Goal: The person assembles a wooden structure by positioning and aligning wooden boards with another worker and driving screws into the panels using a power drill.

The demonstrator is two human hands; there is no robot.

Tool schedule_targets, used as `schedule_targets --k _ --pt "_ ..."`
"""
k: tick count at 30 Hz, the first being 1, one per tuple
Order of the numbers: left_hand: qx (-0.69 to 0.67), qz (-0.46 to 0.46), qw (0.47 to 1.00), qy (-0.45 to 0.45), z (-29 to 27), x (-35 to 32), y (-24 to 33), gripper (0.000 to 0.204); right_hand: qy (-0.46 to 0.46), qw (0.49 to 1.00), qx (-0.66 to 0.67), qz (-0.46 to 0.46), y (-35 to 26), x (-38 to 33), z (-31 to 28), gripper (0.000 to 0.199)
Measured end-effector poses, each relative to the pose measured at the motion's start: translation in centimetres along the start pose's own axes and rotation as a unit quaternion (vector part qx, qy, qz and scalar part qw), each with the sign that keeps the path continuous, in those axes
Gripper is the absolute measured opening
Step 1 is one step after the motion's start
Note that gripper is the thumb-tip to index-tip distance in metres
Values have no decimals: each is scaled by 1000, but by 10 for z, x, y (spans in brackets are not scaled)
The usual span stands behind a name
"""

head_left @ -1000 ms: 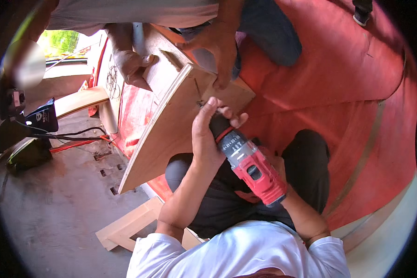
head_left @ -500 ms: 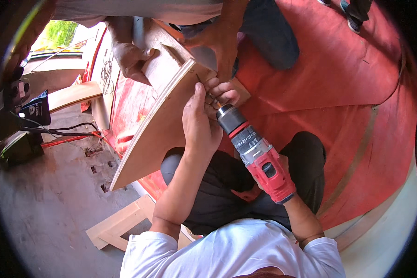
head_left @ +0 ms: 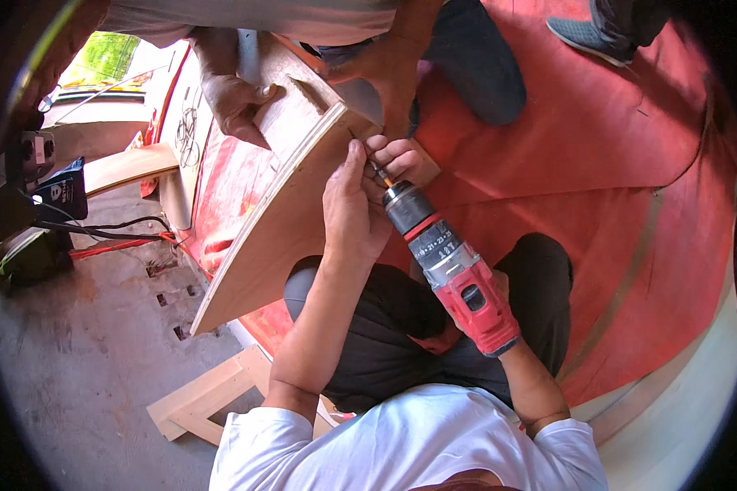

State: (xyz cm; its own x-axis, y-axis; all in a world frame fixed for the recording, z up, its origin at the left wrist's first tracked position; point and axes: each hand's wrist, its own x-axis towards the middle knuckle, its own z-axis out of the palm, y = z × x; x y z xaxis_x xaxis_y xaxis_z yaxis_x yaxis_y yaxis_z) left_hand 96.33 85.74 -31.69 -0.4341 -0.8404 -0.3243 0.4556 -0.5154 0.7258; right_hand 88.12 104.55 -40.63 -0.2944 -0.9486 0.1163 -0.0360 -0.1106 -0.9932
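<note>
My right hand [head_left: 503, 283] wraps round the grip of a red and black cordless drill [head_left: 450, 258], mostly hidden beneath it. The drill slants up and left, its bit [head_left: 382, 175] reaching in between the fingers of my left hand [head_left: 356, 196]. Thumb and curled fingers there pinch a thin dark screw [head_left: 352, 133], whose tip shows past the thumb, close to the wooden board's corner. That board [head_left: 274, 245] has a curved lower edge and stands tilted before me. Across it, a co-worker's hand [head_left: 239, 105] rests at the panel behind, and their other hand [head_left: 391, 86] is by the corner.
Red sheeting [head_left: 598, 221] covers the floor to the right. Wooden strips joined in a frame [head_left: 196, 393] lie at lower left on grey flooring [head_left: 74, 352]. Dark cables [head_left: 115, 231] run at the left. A bystander's shoe [head_left: 585, 41] stands at upper right.
The bystander's shoe has come further into view at upper right. Slightly more of the bit shows between drill and fingers. My hands have barely moved.
</note>
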Motion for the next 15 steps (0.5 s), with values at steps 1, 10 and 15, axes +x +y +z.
schedule_targets --k 1,10,15 --pt "-13 -3 1000 -10 -1 1 0 30 16 999 -32 5 -4 4 2 24" --pt "3 9 1000 2 2 3 0 30 2 997 -68 31 -11 11 -4 23" --pt "1 11 1000 1 4 4 -1 30 11 995 -94 14 1 6 -3 27"
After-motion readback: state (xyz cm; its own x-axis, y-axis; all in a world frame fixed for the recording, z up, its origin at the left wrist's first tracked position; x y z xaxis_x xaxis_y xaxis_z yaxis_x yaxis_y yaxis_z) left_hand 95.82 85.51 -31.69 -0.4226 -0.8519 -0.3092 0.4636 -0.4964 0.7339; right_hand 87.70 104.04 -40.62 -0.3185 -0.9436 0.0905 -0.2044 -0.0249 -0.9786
